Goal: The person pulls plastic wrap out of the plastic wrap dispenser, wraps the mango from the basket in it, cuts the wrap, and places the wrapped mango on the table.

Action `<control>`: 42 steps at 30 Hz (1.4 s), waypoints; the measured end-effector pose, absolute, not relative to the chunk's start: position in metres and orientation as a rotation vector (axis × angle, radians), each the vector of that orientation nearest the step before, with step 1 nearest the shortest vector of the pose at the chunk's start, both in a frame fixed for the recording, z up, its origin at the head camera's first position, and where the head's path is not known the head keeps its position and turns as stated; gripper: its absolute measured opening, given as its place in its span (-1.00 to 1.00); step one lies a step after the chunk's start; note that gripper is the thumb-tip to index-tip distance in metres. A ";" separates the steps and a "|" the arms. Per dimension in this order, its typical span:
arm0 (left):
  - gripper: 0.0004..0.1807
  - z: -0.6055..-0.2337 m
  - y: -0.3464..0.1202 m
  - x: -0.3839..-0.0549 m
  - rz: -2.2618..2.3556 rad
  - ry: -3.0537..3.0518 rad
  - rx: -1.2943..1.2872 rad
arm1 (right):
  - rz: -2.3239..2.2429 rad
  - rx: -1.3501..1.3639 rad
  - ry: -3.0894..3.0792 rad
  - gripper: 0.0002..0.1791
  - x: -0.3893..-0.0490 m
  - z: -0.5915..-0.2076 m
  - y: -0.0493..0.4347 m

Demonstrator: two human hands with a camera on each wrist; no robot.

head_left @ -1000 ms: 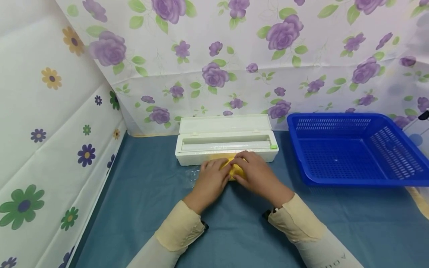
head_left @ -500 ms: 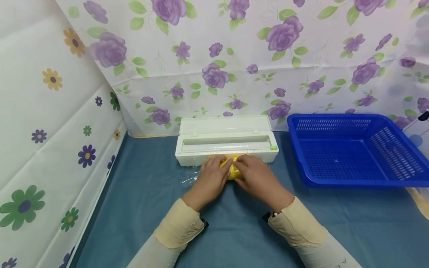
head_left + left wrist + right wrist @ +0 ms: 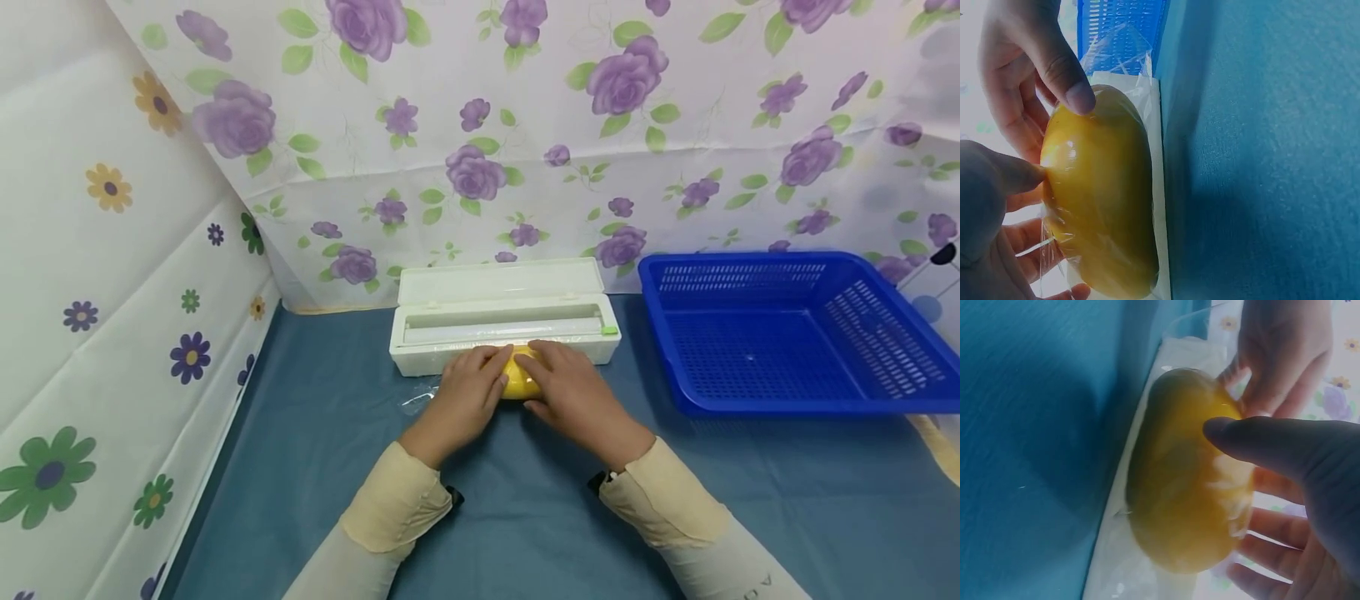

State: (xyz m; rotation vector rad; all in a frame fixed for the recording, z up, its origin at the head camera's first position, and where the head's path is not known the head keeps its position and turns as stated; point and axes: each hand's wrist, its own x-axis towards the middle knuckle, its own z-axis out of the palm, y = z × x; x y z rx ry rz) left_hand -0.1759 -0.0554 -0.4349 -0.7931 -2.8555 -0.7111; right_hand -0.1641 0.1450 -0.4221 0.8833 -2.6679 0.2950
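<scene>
A smooth yellow mango (image 3: pixel 520 381) lies against the front of the white cling film dispenser (image 3: pixel 420 362), under a glossy layer of clear film. My left hand (image 3: pixel 467 393) holds its left side and my right hand (image 3: pixel 576 395) its right side, the thumbs nearest me. In the left wrist view the mango (image 3: pixel 1100 194) shows creased film over its skin, with loose film (image 3: pixel 1119 50) sticking out beyond its far end. From the right wrist, a thumb lies on the mango (image 3: pixel 1179 475) and the fingers curve behind it. Loose film (image 3: pixel 417 402) also spreads left of my left hand.
The dispenser's lid (image 3: pixel 501 279) stands raised, with a film roll (image 3: pixel 501 331) inside and a green slider (image 3: pixel 609 331) at its right end. A blue plastic basket (image 3: pixel 667 350) stands to the right on the blue-green cloth (image 3: pixel 525 533). Flowered sheets (image 3: pixel 420 208) rise behind and at left.
Both hands stay around the mango, with small shifts of the fingers. More of its rounded yellow front shows between them, and the loose film at left has drawn in and crumpled.
</scene>
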 end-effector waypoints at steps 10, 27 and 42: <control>-0.53 -0.431 -0.054 -0.175 -0.770 -2.789 -0.742 | 0.388 0.918 -2.618 -0.37 -0.178 -0.432 0.148; -0.20 -0.420 -0.040 -0.165 -0.336 -2.751 -0.693 | 0.752 0.901 -2.792 -0.37 -0.188 -0.418 0.152; -0.27 -0.416 -0.042 -0.181 -0.332 -2.781 -0.677 | 0.956 0.908 -2.872 -0.31 -0.202 -0.402 0.156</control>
